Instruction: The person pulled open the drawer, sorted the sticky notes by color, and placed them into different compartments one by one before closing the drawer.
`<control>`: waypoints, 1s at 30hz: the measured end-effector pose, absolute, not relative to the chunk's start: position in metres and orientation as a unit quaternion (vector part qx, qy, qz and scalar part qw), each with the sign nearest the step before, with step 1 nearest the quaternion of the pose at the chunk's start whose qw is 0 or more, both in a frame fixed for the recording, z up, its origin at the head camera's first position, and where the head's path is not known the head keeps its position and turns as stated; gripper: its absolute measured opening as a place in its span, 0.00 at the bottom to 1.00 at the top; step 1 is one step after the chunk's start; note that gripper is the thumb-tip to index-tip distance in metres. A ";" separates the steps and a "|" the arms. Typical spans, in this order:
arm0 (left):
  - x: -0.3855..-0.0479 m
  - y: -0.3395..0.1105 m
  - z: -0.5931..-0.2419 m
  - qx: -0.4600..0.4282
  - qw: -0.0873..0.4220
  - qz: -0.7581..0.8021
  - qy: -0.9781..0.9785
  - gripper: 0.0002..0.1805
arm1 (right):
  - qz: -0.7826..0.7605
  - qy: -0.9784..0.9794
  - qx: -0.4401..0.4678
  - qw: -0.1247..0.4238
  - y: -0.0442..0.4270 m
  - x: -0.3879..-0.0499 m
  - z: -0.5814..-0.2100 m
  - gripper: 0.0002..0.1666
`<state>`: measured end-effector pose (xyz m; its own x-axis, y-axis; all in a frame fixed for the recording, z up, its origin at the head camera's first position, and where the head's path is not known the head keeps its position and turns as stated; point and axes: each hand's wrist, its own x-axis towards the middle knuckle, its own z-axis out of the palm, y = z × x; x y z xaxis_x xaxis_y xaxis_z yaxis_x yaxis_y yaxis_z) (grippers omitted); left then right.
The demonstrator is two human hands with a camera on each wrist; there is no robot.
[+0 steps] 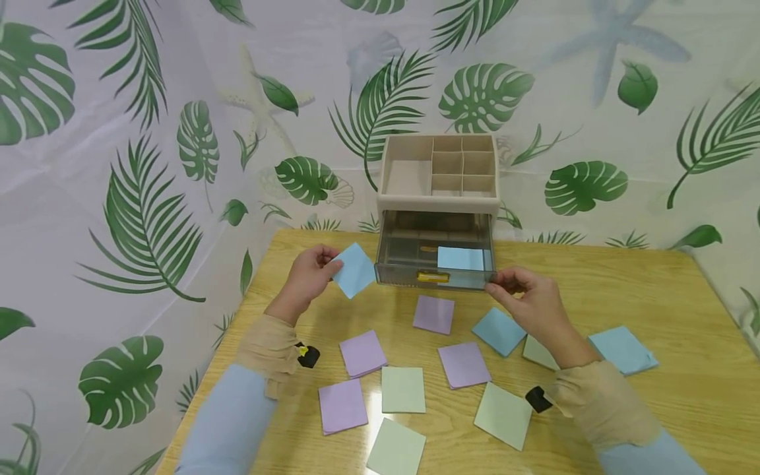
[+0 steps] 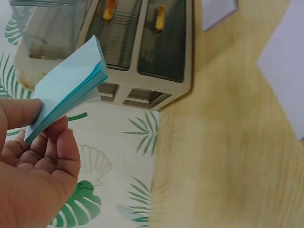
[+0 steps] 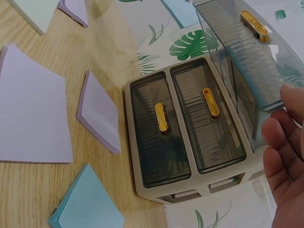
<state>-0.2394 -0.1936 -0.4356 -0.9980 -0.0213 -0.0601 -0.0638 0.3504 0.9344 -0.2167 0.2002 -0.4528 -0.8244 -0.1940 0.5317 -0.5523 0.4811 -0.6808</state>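
Note:
My left hand [image 1: 309,278] pinches a blue sticky note pad [image 1: 354,270] between thumb and fingers, just left of the pulled-out top drawer. In the left wrist view the pad [image 2: 71,88] is tilted, its layered edge showing. My right hand [image 1: 531,300] holds the right front corner of the clear drawer [image 1: 398,274], thumb and fingertips at its edge. Inside that drawer lies another blue pad [image 1: 460,258], on the right side. The drawer belongs to a beige desktop organizer [image 1: 439,206]; two lower drawers with gold handles [image 3: 161,117] are closed in the right wrist view.
Several purple pads [image 1: 434,315], green pads [image 1: 404,389] and blue pads [image 1: 499,331] are spread over the wooden table [image 1: 671,290] in front of the organizer. Open compartments [image 1: 463,165] top the organizer. A leaf-patterned cloth [image 1: 237,165] hangs behind and at the left.

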 end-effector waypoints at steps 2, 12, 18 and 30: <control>-0.240 -0.196 -0.429 -0.024 0.008 0.571 0.821 0.10 | 0.462 -0.836 0.224 0.195 0.200 -0.216 -0.453 0.08; -0.236 -0.196 -0.392 0.008 -0.092 0.543 0.835 0.09 | 0.461 -0.835 0.221 0.205 0.198 -0.215 -0.452 0.08; -0.232 -0.191 -0.370 0.046 -0.145 0.520 0.841 0.09 | 0.461 -0.831 0.228 0.210 0.188 -0.202 -0.430 0.08; -0.223 -0.162 -0.335 0.122 -0.169 0.511 0.834 0.08 | 0.460 -0.836 0.218 0.205 0.184 -0.195 -0.420 0.07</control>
